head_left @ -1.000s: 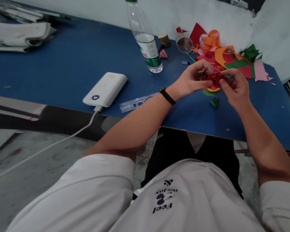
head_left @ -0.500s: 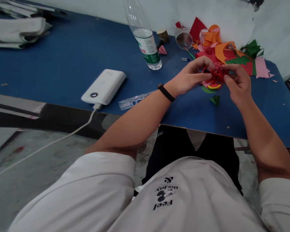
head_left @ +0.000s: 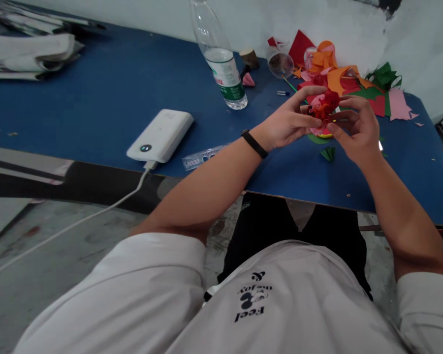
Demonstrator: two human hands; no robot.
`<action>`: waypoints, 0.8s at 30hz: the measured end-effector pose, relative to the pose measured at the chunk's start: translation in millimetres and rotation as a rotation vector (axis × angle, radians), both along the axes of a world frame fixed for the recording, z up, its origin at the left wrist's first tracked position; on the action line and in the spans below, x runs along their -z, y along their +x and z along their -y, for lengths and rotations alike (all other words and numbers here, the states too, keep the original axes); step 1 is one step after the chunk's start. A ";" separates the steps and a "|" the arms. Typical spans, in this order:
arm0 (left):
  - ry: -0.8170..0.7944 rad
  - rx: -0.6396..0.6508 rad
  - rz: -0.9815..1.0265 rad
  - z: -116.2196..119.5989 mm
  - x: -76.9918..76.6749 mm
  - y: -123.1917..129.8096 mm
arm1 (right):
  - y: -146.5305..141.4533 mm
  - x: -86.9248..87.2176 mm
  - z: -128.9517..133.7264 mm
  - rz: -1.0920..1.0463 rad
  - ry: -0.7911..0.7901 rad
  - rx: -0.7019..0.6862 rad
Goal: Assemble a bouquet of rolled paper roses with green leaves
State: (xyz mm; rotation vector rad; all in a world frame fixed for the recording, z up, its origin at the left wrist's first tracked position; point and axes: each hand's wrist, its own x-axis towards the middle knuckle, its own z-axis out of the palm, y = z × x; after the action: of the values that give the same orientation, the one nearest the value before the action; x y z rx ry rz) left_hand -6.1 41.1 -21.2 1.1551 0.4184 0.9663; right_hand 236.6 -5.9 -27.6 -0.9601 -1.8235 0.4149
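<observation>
Between my two hands is a crinkled red and pink paper flower (head_left: pixel 322 107), raised a little above the blue table. My left hand (head_left: pixel 293 120), with a black band on its wrist, pinches the flower's left side between thumb and fingers. My right hand (head_left: pixel 359 129) curls its fingers and thumb round the right side. Part of the flower is hidden by the fingers. Just below lie a round green piece of paper (head_left: pixel 317 139) and something with a yellow edge, partly covered. A folded green paper piece (head_left: pixel 328 154) rests nearer to me.
Coloured paper scraps (head_left: pixel 339 81) are heaped by the wall, beside a clear cup (head_left: pixel 280 65) on its side. A water bottle (head_left: pixel 227 78) stands left of my hands. A clear ruler (head_left: pixel 201 156) and a white power bank (head_left: pixel 160 135) with a cable lie farther left.
The flower has turned in my hands, so that more of its pink and red petals show. My right hand has shifted slightly left and its fingers have spread lower round the flower.
</observation>
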 end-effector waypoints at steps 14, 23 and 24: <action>-0.124 -0.088 -0.049 5.3 -9.7 5.3 | -2.7 -1.0 2.4 0.105 0.016 0.008; -0.222 -0.175 -0.126 0.4 -13.3 0.9 | 42.1 -51.7 -8.4 0.180 -0.135 0.298; -0.236 -0.186 -0.138 1.4 -14.9 0.5 | 55.2 -59.0 -12.3 0.178 -0.179 0.377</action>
State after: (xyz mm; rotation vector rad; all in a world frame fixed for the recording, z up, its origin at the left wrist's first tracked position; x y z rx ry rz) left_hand -5.6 39.7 -6.3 0.9821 0.7418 0.9717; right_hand 291.8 6.4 31.4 -1.4736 -1.7290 0.2662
